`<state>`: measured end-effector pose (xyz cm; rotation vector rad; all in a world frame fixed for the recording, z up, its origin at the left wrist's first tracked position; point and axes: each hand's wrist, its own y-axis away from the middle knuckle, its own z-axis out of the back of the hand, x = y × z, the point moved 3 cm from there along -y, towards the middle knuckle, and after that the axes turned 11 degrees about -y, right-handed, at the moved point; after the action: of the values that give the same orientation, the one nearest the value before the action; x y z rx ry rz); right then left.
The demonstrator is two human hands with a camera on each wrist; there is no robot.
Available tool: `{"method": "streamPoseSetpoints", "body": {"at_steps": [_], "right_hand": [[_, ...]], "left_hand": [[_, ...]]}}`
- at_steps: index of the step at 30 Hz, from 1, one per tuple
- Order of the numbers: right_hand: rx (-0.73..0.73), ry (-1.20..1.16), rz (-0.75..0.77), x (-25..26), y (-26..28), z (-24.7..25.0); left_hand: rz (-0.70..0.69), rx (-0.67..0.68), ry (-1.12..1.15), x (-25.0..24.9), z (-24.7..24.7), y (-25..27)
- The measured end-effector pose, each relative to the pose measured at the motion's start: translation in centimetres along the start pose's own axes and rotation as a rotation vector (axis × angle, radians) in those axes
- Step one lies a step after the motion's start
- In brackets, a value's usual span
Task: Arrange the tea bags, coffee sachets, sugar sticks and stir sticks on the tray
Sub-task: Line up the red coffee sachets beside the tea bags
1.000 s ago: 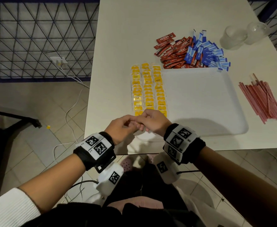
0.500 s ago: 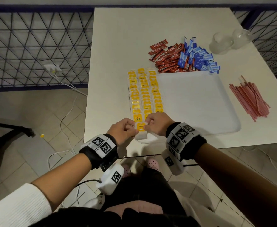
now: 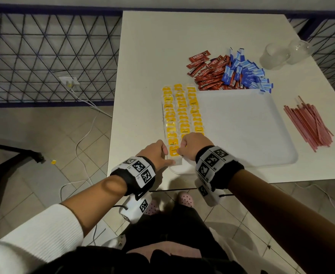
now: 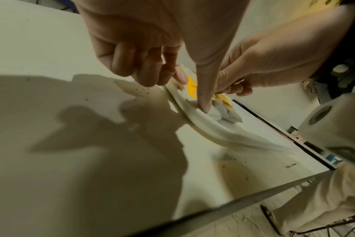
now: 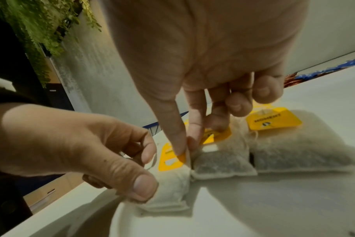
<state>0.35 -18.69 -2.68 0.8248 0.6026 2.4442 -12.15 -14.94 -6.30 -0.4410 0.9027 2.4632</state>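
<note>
A white tray [image 3: 247, 131] lies on a white table [image 3: 182, 42], and everything else is placed around it. Beyond its far edge sits a heap of red coffee sachets [image 3: 208, 73] mixed with blue sugar sticks [image 3: 245, 74]; further off on that side stand two clear plastic cups [image 3: 281, 54]. Beside its right edge lies a bundle of pink stir sticks [image 3: 309, 123]. On the floor to the tray's left a white cable [image 3: 83, 135] runs from a wall socket [image 3: 68, 81].

Along the tray's left edge, yellow-tagged tea bags [image 3: 182, 115] lie in three overlapping rows. At the near end of the leftmost row, the left hand [image 3: 156, 155] and the right hand [image 3: 192, 145] meet over one tea bag [image 5: 172, 181], a pale paper pouch with a yellow tag. The left thumb and forefinger pinch its left edge; the right thumb and forefinger pinch it at the tag. It rests at the tray's near left corner, touching the neighbouring bag.
</note>
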Motion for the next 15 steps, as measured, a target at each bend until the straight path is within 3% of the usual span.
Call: {"method": "streamPoseSetpoints", "body": {"at_steps": [4,8,15], "right_hand": [[0.005,0.044,-0.003,0.2,0.2,-0.1],[0.022,-0.066,0.001,0.5,0.9,1.3],[-0.196,-0.269,0.003,-0.3,0.3,9.0]], "left_hand": [[0.005,0.028,-0.046,0.0,0.2,0.0],[-0.030,0.034,0.004,-0.2,1.6,0.1],[-0.160,-0.159,-0.012,-2.1,10.8,-1.1]]}}
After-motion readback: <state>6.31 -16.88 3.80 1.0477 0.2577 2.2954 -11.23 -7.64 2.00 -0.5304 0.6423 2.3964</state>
